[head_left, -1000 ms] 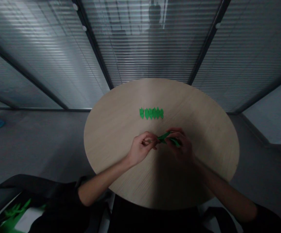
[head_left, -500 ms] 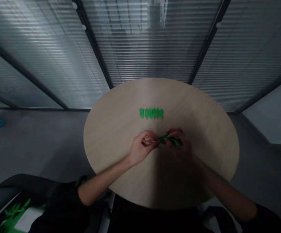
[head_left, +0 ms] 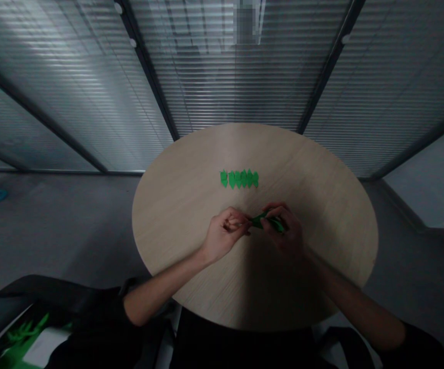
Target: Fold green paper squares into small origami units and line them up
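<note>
Head view: both forearms reach over a round wooden table (head_left: 302, 174), wrists turned inward. The left hand's (head_left: 224, 237) curled fingers pinch together on one end of a folded green paper strip (head_left: 268, 222), the right hand's (head_left: 283, 230) fingers clamp its other end, and it sits just below a row of green paper pieces (head_left: 239, 179).

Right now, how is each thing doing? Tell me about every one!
left hand: pinching the green paper strip
right hand: gripping the green paper strip
green paper strip: bent, held above the table
row of green paper pieces: lying flat, side by side, untouched
round wooden table: level, under the hands
blinds: down
</note>
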`<action>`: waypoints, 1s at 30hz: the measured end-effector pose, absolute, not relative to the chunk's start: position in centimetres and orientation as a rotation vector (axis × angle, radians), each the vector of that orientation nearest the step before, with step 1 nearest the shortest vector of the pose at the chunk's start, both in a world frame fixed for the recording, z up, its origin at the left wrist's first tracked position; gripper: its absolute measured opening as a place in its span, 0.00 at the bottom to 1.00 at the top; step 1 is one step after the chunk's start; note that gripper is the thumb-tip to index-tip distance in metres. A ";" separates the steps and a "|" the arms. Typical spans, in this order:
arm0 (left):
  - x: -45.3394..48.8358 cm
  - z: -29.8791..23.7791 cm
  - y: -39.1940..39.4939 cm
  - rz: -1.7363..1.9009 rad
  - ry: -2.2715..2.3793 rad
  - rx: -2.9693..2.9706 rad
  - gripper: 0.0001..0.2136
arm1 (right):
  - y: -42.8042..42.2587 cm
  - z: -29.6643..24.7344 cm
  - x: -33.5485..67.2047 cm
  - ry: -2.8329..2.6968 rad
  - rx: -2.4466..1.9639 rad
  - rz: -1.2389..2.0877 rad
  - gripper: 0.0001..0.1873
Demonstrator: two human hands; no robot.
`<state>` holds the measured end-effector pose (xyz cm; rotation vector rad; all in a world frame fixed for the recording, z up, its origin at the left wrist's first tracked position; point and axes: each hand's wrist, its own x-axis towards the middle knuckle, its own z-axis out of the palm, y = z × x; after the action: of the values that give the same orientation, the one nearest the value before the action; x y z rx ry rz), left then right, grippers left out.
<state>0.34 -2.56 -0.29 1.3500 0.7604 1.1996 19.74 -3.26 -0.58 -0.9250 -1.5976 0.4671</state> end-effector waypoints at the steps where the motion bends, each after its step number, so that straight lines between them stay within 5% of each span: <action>1: 0.4 -0.3 -2.6 1.195 0.758 1.337 0.13 | -3.2 -0.7 19.7 -1.591 -0.921 0.465 0.05; 30: 0.5 0.0 -2.4 1.143 0.691 1.258 0.15 | -3.4 -0.3 19.8 -1.595 -0.927 0.407 0.05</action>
<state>0.46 -2.40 0.02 1.2583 0.6905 1.1434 19.77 -3.39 -0.30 -0.9266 -1.5952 0.4072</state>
